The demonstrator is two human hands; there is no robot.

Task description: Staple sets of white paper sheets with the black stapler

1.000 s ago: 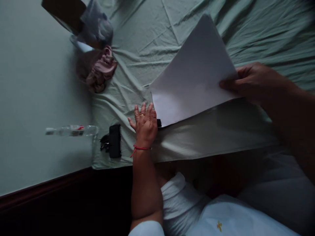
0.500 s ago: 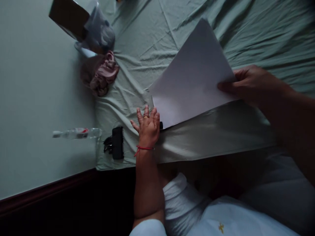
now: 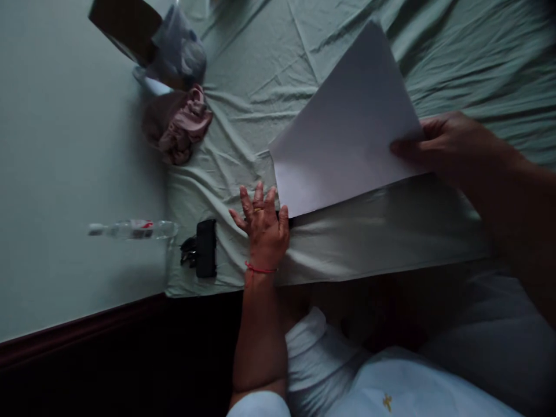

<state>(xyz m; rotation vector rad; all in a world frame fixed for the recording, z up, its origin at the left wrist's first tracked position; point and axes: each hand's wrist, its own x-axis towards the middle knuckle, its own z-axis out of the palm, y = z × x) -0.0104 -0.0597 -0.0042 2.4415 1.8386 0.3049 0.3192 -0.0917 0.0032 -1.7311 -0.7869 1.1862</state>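
My right hand (image 3: 452,147) pinches the right edge of a large white sheet of paper (image 3: 347,127) and holds it tilted above a bed covered in a wrinkled green sheet (image 3: 260,63). My left hand (image 3: 263,223), with a ring and a red wrist string, lies flat with fingers spread on the bed at the paper's lower left corner. A small dark object (image 3: 289,222) peeks out beside its thumb, mostly hidden.
A black device with keys (image 3: 202,249) lies left of my left hand near the bed's edge. A plastic bottle (image 3: 130,230) sits against the pale wall. A pink crumpled cloth (image 3: 182,124), a plastic bag (image 3: 178,49) and a brown box (image 3: 124,23) are farther up.
The view shifted slightly. My left hand moved a little to the right, up against the paper's corner. My right hand keeps its hold on the sheet.
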